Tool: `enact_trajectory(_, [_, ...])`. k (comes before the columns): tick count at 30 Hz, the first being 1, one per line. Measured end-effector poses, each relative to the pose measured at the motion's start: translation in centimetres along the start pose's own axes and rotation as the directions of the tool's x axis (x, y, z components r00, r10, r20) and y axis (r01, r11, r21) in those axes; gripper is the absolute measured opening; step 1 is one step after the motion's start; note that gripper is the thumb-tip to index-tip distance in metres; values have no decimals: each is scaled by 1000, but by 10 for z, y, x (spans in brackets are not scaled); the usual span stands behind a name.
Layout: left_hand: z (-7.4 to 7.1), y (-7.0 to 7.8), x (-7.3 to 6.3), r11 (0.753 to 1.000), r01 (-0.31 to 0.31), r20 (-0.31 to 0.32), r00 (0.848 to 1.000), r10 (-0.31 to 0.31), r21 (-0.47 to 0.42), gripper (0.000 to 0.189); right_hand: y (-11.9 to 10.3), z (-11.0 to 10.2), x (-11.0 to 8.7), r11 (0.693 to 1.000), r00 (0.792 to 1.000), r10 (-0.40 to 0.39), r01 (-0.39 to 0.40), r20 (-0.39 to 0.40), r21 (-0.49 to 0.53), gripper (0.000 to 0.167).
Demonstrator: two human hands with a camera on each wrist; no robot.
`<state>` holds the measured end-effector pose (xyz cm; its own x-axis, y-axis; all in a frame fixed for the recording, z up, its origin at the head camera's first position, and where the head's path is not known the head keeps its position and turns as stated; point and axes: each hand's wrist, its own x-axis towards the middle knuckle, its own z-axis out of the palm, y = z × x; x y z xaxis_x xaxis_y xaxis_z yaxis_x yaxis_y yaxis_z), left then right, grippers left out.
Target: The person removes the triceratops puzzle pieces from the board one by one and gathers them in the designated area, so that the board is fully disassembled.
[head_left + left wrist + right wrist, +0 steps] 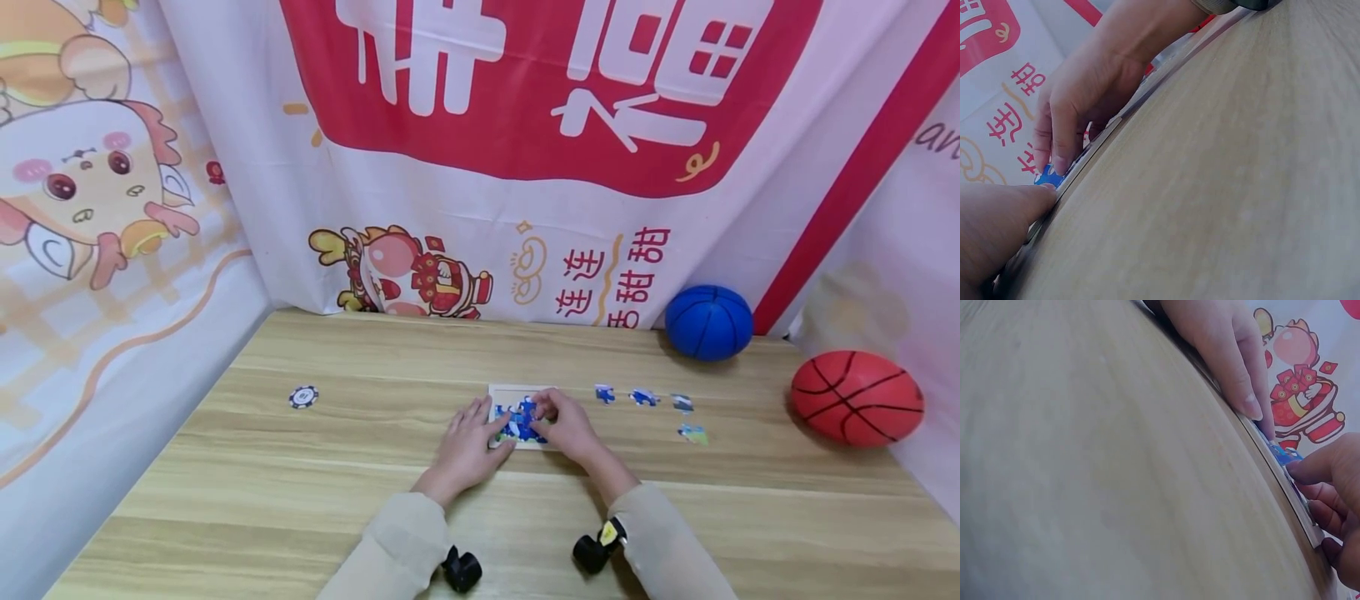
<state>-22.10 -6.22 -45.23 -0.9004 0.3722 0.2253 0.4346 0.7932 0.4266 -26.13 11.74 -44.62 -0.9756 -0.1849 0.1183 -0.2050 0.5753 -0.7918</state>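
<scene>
A small jigsaw puzzle (513, 422) with blue pieces lies in a pale tray (517, 388) on the table. My left hand (467, 442) rests along the tray's left side, fingers fairly straight, with the index finger reaching over the pieces and the thumb by the near edge. From the right, my right hand (570, 427) pinches a blue puzzle piece (1051, 177) between thumb and fingertips, low over the tray. In the right wrist view that piece stands slightly raised above the tray rim, close to the left fingertips. The right fingers partly cover the puzzle's right side.
Several loose puzzle pieces (643, 397) lie right of the tray. A round poker chip (303, 397) is far to the left. A blue ball (708, 322) and a red basketball (857, 397) sit at the right, near the printed curtain (450, 183) behind the table.
</scene>
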Motion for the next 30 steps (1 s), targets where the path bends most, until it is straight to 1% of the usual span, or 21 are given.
enact_trajectory(4, [-1, 0, -1, 1000, -10, -13, 1000, 9, -12, 48, 0, 0, 0, 1000, 1000, 6, -6, 1, 4, 30])
enact_trajectory(11, [0, -1, 0, 1000, 14, 5, 1000, -14, 5, 47, 2, -1, 2, 999, 1000, -23, 24, 17, -45, 30])
enact_trajectory(15, [0, -1, 0, 1000, 13, 8, 1000, -14, 17, 48, 3, -1, 3, 997, 999, -40, 41, 17, -64, 29])
enact_trajectory(19, [-1, -1, 0, 1000, 11, 8, 1000, -11, 16, 48, 3, -1, 3, 999, 1000, -21, 21, -2, -38, 30])
enact_trajectory(23, [-2, -1, 0, 1000, 11, 11, 1000, -12, 19, 48, 2, -5, 3, 999, 999, 28, -28, -20, 22, 32])
enact_trajectory(28, [-1, -1, 1, 1000, 20, 17, 1000, -20, 24, 49, 2, -15, 1, 998, 999, 43, -42, -9, 55, 31])
enact_trajectory(30, [0, -1, 1, 999, 25, 20, 999, -26, 27, 49, 1, -21, -1, 997, 999, 55, -54, -3, 47, 29])
